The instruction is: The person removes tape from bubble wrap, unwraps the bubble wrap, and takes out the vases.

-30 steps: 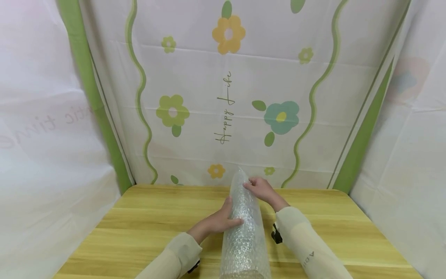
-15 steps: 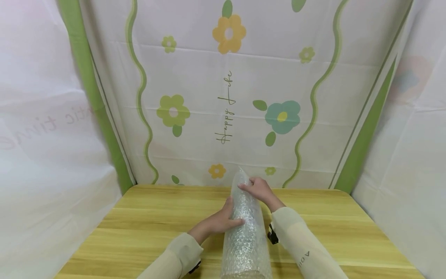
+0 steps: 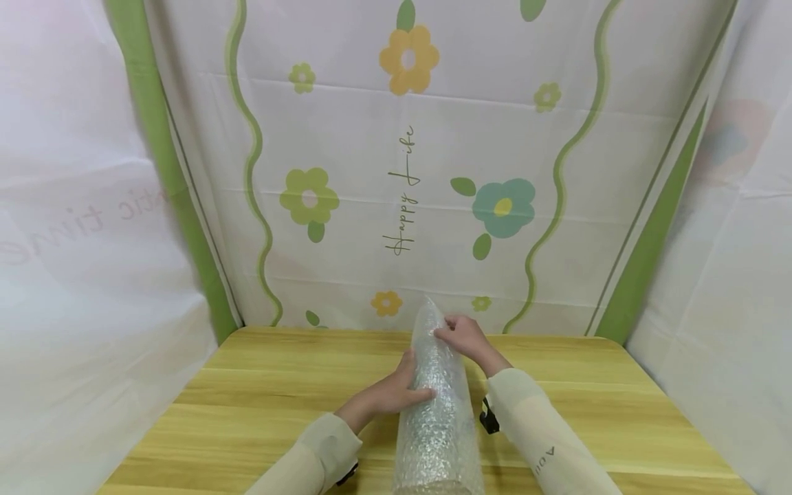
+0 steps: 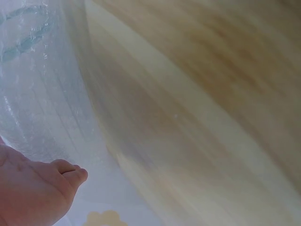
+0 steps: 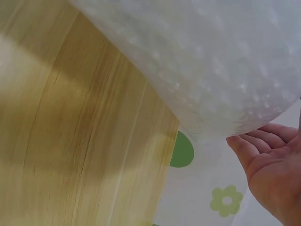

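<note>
A long roll of clear bubble wrap [image 3: 436,430] points away from me over the table, its far end narrowing to a peak. My left hand [image 3: 391,392] grips its left side partway along, thumb lying across the top. Further up, my right hand [image 3: 464,335] holds the right edge near the peak, with the thumb on the film and the fingers bent behind it. The right wrist view shows this hand [image 5: 273,160] at the lower rim of the wrap [image 5: 211,66]. Through the film in the left wrist view, a pale teal curved band [image 4: 26,47] shows.
The wood-grain table [image 3: 266,385] runs back to a hanging white curtain [image 3: 346,261] printed with flowers. White cloth panels [image 3: 93,289] with green edging close in both sides. A dark strap piece [image 3: 489,416] hangs beneath the right cuff.
My right thumb has slid a little left over the film, then back to the right, the forearm shifting slightly with it. The left hand keeps its place on the roll.
</note>
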Action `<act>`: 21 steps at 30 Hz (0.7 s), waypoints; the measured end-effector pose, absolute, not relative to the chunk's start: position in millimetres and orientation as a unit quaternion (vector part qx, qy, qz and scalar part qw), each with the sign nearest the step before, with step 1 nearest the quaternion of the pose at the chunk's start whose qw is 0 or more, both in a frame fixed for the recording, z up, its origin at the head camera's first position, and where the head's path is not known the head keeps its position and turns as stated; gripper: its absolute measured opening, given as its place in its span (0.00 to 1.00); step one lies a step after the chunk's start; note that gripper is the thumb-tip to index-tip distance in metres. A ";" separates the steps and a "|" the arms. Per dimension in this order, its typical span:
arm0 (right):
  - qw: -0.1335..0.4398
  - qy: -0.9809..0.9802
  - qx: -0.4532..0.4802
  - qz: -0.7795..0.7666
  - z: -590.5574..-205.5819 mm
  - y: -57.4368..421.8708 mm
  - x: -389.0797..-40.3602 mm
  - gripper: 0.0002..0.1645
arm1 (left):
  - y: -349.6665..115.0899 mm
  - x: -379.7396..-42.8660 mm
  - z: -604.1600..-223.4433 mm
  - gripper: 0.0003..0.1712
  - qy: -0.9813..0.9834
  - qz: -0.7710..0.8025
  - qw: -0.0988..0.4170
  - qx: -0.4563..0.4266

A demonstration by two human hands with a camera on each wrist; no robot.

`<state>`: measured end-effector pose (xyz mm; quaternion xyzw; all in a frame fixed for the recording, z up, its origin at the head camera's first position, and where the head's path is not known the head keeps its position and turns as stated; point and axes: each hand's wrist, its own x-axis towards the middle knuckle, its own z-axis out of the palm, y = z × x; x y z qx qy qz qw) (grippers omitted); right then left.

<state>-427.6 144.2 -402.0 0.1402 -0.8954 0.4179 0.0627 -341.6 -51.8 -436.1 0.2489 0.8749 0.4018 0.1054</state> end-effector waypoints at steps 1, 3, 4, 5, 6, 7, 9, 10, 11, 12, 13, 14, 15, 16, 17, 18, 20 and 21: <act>0.060 -0.895 0.139 0.420 -401.8 144.7 -427.8 0.13 | -51.3 -341.3 -435.8 0.60 0.875 0.401 0.106 0.248; 0.055 -0.894 0.139 0.422 -401.8 145.9 -428.2 0.11 | -50.7 -340.9 -435.3 0.60 0.876 0.401 0.106 0.247; 0.052 -0.893 0.140 0.424 -401.7 146.3 -428.3 0.10 | -50.4 -340.6 -435.0 0.60 0.876 0.401 0.106 0.246; 0.049 -0.892 0.140 0.426 -401.5 146.6 -428.2 0.10 | -50.2 -340.5 -434.9 0.60 0.876 0.400 0.105 0.246; 0.048 -0.891 0.141 0.429 -401.0 146.7 -428.1 0.10 | -50.1 -340.4 -434.7 0.60 0.877 0.400 0.104 0.246; 0.045 -0.890 0.141 0.431 -400.7 146.7 -428.0 0.09 | -50.1 -340.1 -434.4 0.60 0.877 0.399 0.104 0.246; 0.043 -0.890 0.142 0.431 -399.8 146.6 -427.3 0.10 | -50.1 -339.9 -434.2 0.60 0.877 0.399 0.104 0.247; 0.043 -0.890 0.144 0.430 -399.3 146.6 -427.3 0.10 | -50.2 -339.7 -434.0 0.60 0.878 0.398 0.103 0.247; 0.041 -0.891 0.145 0.429 -398.8 146.6 -427.4 0.10 | -50.2 -339.7 -433.9 0.60 0.878 0.398 0.103 0.247; 0.039 -0.892 0.146 0.426 -398.5 146.7 -427.8 0.10 | -50.2 -339.7 -433.8 0.60 0.878 0.397 0.104 0.246; 0.038 -0.893 0.148 0.423 -398.0 146.9 -428.0 0.10 | -50.1 -339.7 -433.6 0.60 0.879 0.396 0.104 0.246; 0.038 -0.895 0.149 0.420 -397.5 147.1 -428.3 0.10 | -49.9 -340.0 -433.6 0.60 0.879 0.394 0.104 0.246; 0.039 -0.897 0.150 0.413 -397.3 147.4 -428.8 0.09 | -49.8 -340.2 -433.5 0.60 0.880 0.392 0.104 0.246; 0.037 -0.899 0.151 0.410 -396.8 147.7 -429.0 0.09 | -49.5 -340.4 -433.4 0.60 0.881 0.390 0.104 0.247; 0.037 -0.900 0.152 0.407 -396.2 147.9 -428.9 0.09 | -49.3 -340.7 -433.5 0.60 0.881 0.389 0.104 0.247; 0.038 -0.901 0.155 0.403 -395.7 148.0 -428.6 0.09 | -49.1 -341.1 -433.4 0.60 0.882 0.386 0.104 0.248; 0.039 -0.904 0.158 0.395 -394.4 148.2 -427.9 0.09 | -48.9 -341.4 -433.4 0.60 0.882 0.387 0.102 0.249; 0.038 -0.905 0.160 0.392 -393.9 148.2 -427.5 0.09 | -48.9 -341.6 -433.5 0.60 0.882 0.387 0.103 0.249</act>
